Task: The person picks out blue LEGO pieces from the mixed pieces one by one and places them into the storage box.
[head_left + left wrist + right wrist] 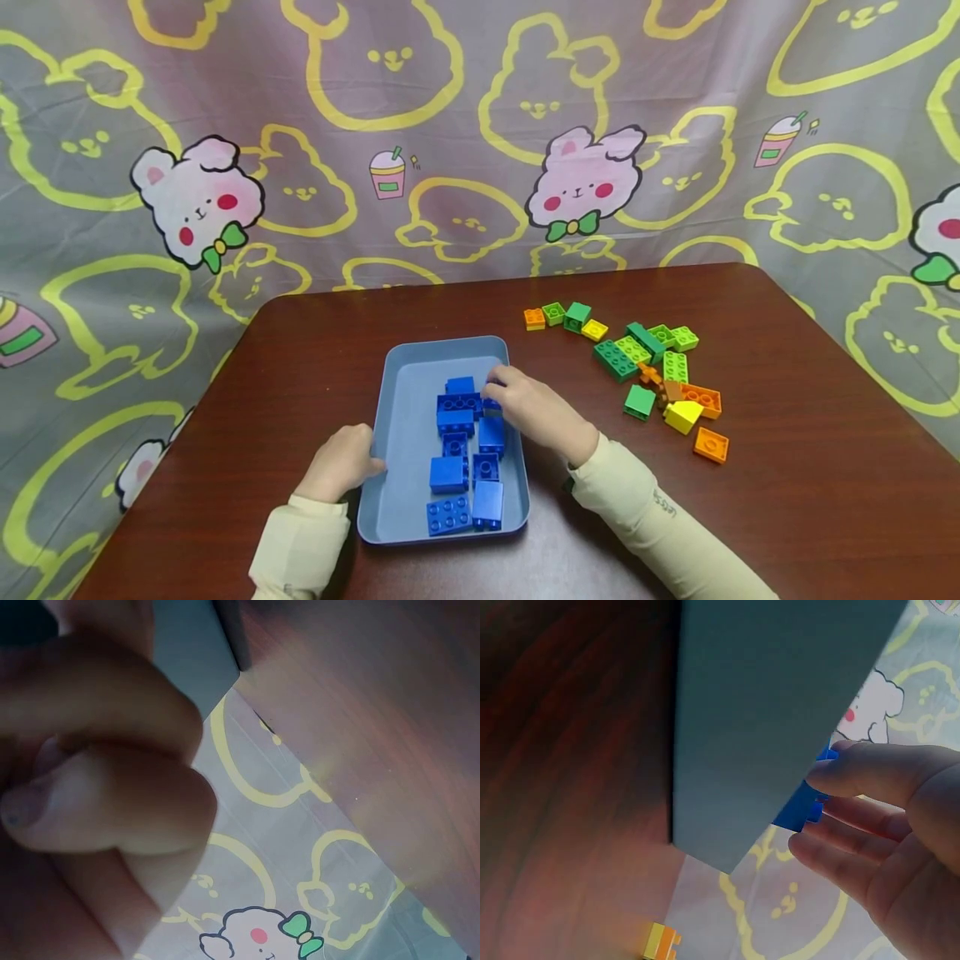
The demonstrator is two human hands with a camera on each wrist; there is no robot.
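Observation:
A grey-blue tray (408, 433) lies on the table with several blue toy bricks (447, 474) in its right half. My left hand (341, 462) is at the tray's left rim, its thumb over the edge and its other fingers curled; in the left wrist view the curled fingers (112, 787) hide most of the contact. At the right rim my right hand (536, 408) pinches a blue brick (801, 804) between thumb and fingers. The tray's side wall (757, 712) partly covers that brick in the right wrist view.
Right of the tray, several loose green, yellow and orange bricks lie scattered, among them a dark green brick (616, 360), a yellow sloped brick (683, 417) and an orange brick (711, 445). A patterned curtain (465, 150) hangs behind the brown table (810, 467).

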